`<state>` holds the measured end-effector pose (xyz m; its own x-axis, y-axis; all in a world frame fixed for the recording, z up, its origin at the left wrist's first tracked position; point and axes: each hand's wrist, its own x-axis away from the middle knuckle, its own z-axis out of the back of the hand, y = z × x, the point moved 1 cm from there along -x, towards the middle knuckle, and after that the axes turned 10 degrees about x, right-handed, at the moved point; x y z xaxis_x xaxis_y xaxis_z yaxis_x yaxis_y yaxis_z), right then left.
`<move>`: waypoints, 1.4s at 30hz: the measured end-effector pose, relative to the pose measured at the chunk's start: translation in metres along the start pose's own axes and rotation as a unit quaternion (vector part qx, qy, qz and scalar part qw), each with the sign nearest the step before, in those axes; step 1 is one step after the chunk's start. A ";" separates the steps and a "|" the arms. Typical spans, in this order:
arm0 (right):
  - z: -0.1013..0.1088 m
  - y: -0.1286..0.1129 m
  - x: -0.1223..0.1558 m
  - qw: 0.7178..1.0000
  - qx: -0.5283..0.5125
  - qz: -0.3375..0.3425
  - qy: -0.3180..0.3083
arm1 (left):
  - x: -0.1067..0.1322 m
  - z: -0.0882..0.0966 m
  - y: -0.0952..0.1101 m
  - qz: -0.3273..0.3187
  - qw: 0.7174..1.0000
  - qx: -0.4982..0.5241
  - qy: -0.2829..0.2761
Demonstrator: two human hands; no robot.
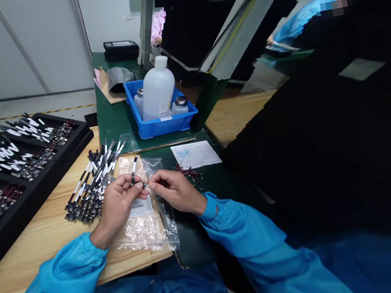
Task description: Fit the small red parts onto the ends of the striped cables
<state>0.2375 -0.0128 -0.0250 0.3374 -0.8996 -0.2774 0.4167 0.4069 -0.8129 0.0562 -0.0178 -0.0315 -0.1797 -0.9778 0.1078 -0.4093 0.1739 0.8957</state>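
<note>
My left hand (119, 200) pinches a small dark circuit board with a flat black-and-white ribbon cable (134, 170) rising from it. My right hand (173, 190) meets it from the right, thumb and forefinger pressed together at the board's edge. Whatever lies between those right fingertips is too small to make out. Beneath both hands is a clear plastic bag (141, 234) with a printed label. A pile of similar ribbon-cable boards (88, 193) lies left of my left hand. Small dark red and black parts (190, 173) are scattered beyond my right wrist.
A black compartment tray (33, 193) of boards with white-tagged cables stands at the left. Ahead, a blue bin (162, 128) holds a large white bottle (157, 90) and smaller jars. A paper sheet (197, 155) lies on the green mat. A metal post (234, 23) slants at right.
</note>
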 end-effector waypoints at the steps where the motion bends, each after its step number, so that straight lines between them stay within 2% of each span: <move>1: 0.000 0.001 0.000 1.000 0.001 0.001 -0.001 | 0.000 0.001 0.000 -0.001 1.000 -0.004 0.004; 14: -0.001 0.004 0.002 1.000 0.018 0.003 -0.009 | 0.001 0.001 0.000 0.006 1.000 -0.026 0.013; 31: 0.001 0.004 0.000 1.000 0.022 0.006 -0.016 | 0.003 -0.001 0.004 -0.037 0.995 -0.084 0.041; 38: 0.001 0.004 0.000 1.000 0.023 0.000 -0.006 | 0.003 0.001 0.003 -0.025 0.995 -0.084 0.044; 42: 0.004 0.001 0.000 0.999 0.028 0.015 0.003 | 0.010 -0.001 0.002 -0.085 0.986 -0.132 0.052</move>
<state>0.2411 -0.0123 -0.0236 0.3450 -0.8874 -0.3057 0.4522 0.4426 -0.7743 0.0546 -0.0271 -0.0284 -0.0295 -0.9993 -0.0224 -0.1770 -0.0168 0.9841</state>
